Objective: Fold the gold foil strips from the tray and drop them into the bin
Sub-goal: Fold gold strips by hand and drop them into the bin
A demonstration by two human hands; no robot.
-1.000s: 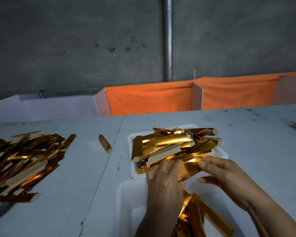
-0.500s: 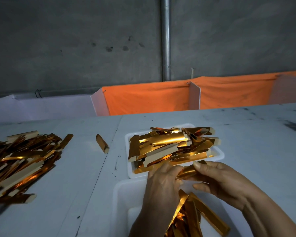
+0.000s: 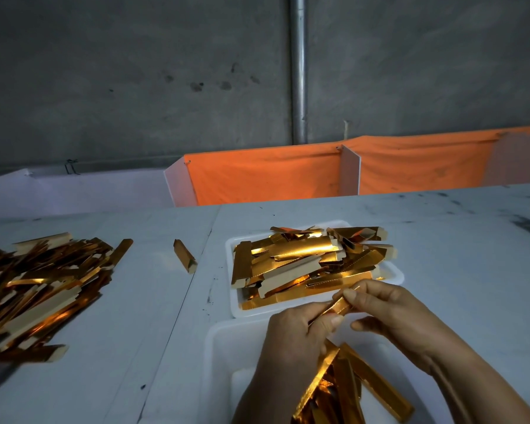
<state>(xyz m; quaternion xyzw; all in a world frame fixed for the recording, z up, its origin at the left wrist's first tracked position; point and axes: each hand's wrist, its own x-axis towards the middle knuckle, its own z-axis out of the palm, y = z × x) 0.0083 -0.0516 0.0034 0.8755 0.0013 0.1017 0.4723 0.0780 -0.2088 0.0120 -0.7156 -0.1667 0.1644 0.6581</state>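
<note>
A white tray [image 3: 236,310] in front of me is heaped with flat gold foil strips [image 3: 306,258]. Just below it stands a white bin [image 3: 224,347] with several folded gold strips [image 3: 364,384] inside. Above the bin's far edge, my left hand [image 3: 297,335] and my right hand [image 3: 389,310] pinch one narrow gold strip [image 3: 338,306] between them, each hand on one end. My left forearm hides part of the bin.
A large loose pile of gold strips [image 3: 40,289] lies on the grey table at the left. A single folded strip [image 3: 184,260] sits between that pile and the tray. Orange cloth [image 3: 263,175] and white panels line the table's far edge.
Both hands drew back from the tray heap toward the bin, bringing one strip with them. It now sits pinched between both hands above the bin's far edge.
</note>
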